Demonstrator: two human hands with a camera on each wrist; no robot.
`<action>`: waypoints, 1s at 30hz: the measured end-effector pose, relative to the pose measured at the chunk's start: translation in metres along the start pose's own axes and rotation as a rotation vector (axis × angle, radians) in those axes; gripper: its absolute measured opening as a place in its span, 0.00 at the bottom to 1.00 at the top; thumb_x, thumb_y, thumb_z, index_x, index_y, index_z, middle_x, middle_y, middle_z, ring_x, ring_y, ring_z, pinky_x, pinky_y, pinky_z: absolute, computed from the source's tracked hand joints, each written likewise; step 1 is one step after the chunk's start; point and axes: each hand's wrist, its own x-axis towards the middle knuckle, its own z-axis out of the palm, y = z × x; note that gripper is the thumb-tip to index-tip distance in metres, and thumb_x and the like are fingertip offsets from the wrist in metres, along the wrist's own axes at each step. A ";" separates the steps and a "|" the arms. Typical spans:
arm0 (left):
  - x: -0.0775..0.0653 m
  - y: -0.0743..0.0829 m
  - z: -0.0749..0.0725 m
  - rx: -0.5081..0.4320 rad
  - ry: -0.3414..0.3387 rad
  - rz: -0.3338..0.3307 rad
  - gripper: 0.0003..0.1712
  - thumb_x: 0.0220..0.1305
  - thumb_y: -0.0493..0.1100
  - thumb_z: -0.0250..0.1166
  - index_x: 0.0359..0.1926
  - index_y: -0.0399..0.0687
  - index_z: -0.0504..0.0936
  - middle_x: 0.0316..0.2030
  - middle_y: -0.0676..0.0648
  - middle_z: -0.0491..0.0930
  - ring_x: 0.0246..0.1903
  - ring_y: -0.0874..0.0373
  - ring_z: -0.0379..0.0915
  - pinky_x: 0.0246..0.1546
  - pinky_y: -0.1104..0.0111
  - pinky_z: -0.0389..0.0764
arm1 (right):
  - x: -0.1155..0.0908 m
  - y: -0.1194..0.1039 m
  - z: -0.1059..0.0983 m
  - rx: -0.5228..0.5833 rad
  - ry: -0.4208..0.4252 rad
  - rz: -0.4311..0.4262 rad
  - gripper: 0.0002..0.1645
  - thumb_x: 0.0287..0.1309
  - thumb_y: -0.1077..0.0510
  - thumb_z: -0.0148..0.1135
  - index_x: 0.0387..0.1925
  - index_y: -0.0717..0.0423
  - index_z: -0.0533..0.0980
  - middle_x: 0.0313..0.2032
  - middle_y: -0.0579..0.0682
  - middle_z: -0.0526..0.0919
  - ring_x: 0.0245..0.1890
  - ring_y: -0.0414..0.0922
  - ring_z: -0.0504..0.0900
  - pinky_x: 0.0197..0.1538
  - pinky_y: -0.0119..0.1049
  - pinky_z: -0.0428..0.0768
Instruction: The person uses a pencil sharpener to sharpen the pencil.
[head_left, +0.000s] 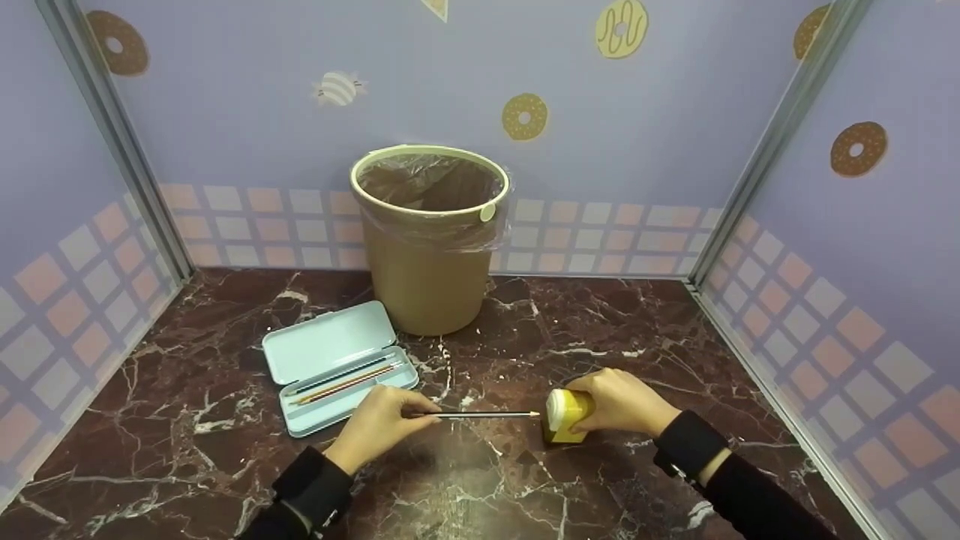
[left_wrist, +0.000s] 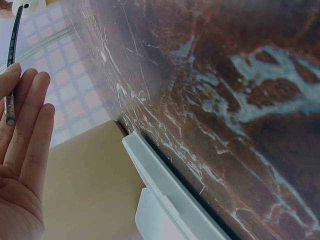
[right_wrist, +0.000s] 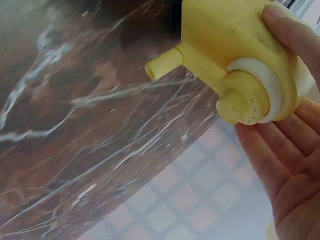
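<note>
My left hand (head_left: 373,426) pinches a dark pencil (head_left: 484,415) between thumb and fingers, holding it level with its sharpened tip pointing right. The tip is right at the pale front of a yellow crank pencil sharpener (head_left: 574,409). That front, with its dark hole, shows at the top corner of the left wrist view, where the pencil (left_wrist: 15,42) lines up with it. My right hand (head_left: 622,401) grips the sharpener from the right, thumb on one side and fingers on the other. The sharpener's crank handle (right_wrist: 165,63) sticks out in the right wrist view.
Left of my left hand lies an open light-blue pencil case (head_left: 319,421) with several pencils (head_left: 345,382) inside. Behind it stands a tan waste bin (head_left: 427,281) lined with a clear bag. Patterned walls (head_left: 600,150) enclose the dark marbled table (head_left: 480,502) at the back and sides.
</note>
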 end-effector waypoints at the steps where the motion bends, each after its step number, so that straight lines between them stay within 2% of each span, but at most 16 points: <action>1: 0.000 0.000 0.000 0.001 -0.002 0.000 0.03 0.59 0.38 0.75 0.35 0.47 0.92 0.32 0.48 0.91 0.32 0.59 0.88 0.37 0.65 0.88 | 0.001 -0.003 0.000 -0.001 -0.002 -0.007 0.28 0.40 0.46 0.84 0.43 0.53 0.86 0.38 0.46 0.92 0.33 0.43 0.87 0.35 0.34 0.82; 12: -0.003 -0.001 -0.002 0.023 -0.003 -0.011 0.04 0.58 0.39 0.75 0.36 0.48 0.92 0.32 0.49 0.92 0.31 0.62 0.87 0.36 0.68 0.88 | 0.005 -0.017 0.000 0.021 -0.042 -0.042 0.27 0.41 0.47 0.83 0.44 0.53 0.86 0.38 0.47 0.92 0.32 0.40 0.87 0.35 0.32 0.82; 16: -0.004 -0.002 -0.001 0.030 -0.005 -0.005 0.04 0.59 0.39 0.74 0.36 0.47 0.92 0.32 0.49 0.92 0.31 0.61 0.88 0.36 0.72 0.86 | 0.005 -0.020 0.000 0.025 -0.037 -0.052 0.26 0.42 0.46 0.82 0.44 0.52 0.86 0.38 0.46 0.92 0.33 0.39 0.86 0.35 0.32 0.82; 26: -0.001 0.000 0.002 0.013 -0.017 0.022 0.04 0.58 0.39 0.75 0.36 0.45 0.92 0.32 0.47 0.92 0.30 0.62 0.87 0.34 0.74 0.85 | 0.005 -0.024 0.003 0.028 -0.014 -0.087 0.26 0.42 0.47 0.83 0.44 0.52 0.86 0.38 0.46 0.92 0.33 0.39 0.87 0.34 0.31 0.81; 30: -0.001 0.000 0.002 0.005 -0.032 0.010 0.05 0.58 0.38 0.75 0.36 0.45 0.92 0.32 0.47 0.92 0.29 0.64 0.86 0.33 0.75 0.85 | 0.006 -0.026 0.005 0.016 -0.024 -0.085 0.26 0.41 0.46 0.83 0.43 0.51 0.85 0.38 0.45 0.91 0.33 0.39 0.87 0.34 0.31 0.81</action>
